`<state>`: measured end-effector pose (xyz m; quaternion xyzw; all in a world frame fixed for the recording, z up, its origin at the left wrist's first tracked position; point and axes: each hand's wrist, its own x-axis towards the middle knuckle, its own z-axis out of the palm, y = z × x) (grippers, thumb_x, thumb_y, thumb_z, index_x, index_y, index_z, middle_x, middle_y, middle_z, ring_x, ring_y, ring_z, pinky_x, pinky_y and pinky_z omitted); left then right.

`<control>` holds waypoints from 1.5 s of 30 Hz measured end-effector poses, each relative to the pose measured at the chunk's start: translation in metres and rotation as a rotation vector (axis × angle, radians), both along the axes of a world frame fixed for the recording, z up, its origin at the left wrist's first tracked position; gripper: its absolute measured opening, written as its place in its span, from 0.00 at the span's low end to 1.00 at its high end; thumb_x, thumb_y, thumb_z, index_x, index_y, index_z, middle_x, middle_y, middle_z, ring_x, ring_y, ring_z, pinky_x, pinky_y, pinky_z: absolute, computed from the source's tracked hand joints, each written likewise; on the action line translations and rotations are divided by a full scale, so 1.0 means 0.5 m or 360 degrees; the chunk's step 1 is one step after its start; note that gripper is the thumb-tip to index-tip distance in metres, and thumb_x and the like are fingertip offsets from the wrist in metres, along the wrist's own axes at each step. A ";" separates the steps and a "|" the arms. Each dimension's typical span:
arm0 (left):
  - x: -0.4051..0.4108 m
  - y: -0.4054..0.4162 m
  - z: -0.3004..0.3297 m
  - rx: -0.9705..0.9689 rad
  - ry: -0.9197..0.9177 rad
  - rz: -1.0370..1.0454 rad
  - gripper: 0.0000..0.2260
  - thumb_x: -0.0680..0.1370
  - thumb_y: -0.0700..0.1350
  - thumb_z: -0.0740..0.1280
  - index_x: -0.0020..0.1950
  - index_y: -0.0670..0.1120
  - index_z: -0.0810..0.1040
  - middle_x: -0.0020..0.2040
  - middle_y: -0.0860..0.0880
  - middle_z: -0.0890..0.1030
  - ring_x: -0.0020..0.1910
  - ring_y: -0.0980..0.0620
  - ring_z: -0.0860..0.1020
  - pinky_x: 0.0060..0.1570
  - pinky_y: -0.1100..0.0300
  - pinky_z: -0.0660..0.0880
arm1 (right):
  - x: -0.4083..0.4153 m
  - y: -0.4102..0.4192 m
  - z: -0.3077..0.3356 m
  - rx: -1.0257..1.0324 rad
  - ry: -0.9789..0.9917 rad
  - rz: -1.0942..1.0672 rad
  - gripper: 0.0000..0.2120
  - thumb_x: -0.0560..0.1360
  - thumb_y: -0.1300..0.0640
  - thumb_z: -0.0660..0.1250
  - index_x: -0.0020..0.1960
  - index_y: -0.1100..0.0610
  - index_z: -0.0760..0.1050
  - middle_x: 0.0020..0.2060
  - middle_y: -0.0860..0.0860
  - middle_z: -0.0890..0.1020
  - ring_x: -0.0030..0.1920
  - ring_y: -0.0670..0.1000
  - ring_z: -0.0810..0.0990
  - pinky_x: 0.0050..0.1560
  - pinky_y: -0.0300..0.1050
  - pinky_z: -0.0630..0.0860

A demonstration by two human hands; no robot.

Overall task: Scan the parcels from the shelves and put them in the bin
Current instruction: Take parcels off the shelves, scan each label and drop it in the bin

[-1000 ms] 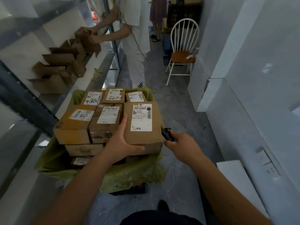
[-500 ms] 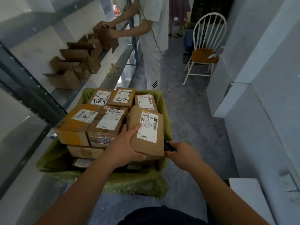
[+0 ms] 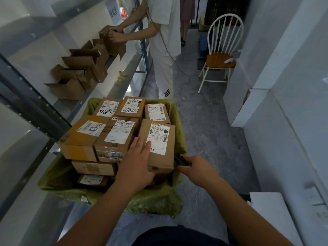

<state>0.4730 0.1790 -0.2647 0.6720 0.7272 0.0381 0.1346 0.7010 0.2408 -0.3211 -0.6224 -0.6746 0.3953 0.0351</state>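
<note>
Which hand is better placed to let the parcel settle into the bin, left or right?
Left, probably. The left hand already grips the parcel at its near left corner, above the green-lined bin. The right hand is occupied holding the black scanner beside the parcel.

Narrow aisle ahead of me: grey marbled floor, white wall panels on my right, a white spindle-back chair (wooden seat) beyond; dim, even light.

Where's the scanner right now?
In the right hand, low centre-right of the head view, the scanner sits beside the bin's right edge.
</note>
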 end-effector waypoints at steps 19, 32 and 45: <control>-0.001 0.042 0.012 -0.0147 0.0352 0.0043 0.46 0.75 0.75 0.59 0.85 0.57 0.42 0.86 0.50 0.43 0.84 0.45 0.43 0.75 0.28 0.40 | 0.008 -0.017 0.038 0.0107 0.0103 -0.0005 0.30 0.80 0.41 0.68 0.80 0.43 0.66 0.41 0.42 0.78 0.35 0.43 0.78 0.29 0.37 0.66; 0.004 0.048 0.007 -0.0080 0.0414 -0.0025 0.48 0.73 0.77 0.60 0.84 0.59 0.41 0.85 0.49 0.42 0.84 0.43 0.40 0.75 0.27 0.37 | 0.020 -0.015 0.042 0.0150 0.0177 -0.0089 0.30 0.80 0.42 0.69 0.79 0.45 0.67 0.49 0.47 0.81 0.37 0.42 0.78 0.31 0.36 0.66; 0.020 0.050 0.010 -0.0111 0.0344 -0.0111 0.49 0.73 0.75 0.62 0.84 0.60 0.39 0.85 0.50 0.39 0.84 0.45 0.38 0.78 0.30 0.41 | 0.032 -0.006 0.036 0.0180 0.0249 -0.0158 0.30 0.78 0.40 0.70 0.78 0.43 0.69 0.51 0.47 0.83 0.38 0.46 0.81 0.36 0.42 0.74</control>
